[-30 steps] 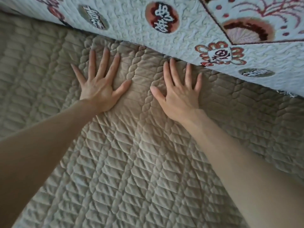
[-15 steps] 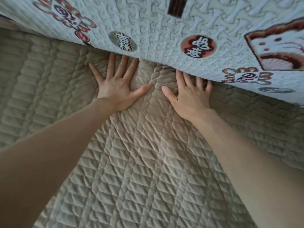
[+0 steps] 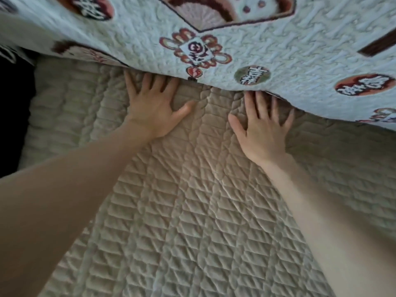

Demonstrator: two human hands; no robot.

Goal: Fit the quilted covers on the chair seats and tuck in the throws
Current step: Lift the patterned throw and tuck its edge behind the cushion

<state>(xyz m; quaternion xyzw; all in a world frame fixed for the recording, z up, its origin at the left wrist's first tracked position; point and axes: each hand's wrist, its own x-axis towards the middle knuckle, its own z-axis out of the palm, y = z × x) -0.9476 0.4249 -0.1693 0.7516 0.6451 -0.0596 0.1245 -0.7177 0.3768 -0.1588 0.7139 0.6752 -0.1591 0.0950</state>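
A beige quilted cover (image 3: 192,211) lies over the seat and fills most of the view. Above it hangs a pale patterned throw (image 3: 267,46) with red and brown emblems, draped over the backrest. My left hand (image 3: 154,110) lies flat on the cover with fingers spread, its fingertips hidden under the throw's lower edge. My right hand (image 3: 263,129) also presses flat on the cover, fingers straight, tips just under the throw where seat meets back. Neither hand holds anything.
A dark gap (image 3: 12,116) shows beyond the seat's left edge. The cover runs on to the right under the throw.
Both hands have slid forward along the cover into the crease, so their fingertips now sit beneath the throw's edge. The view has shifted left along the seat.
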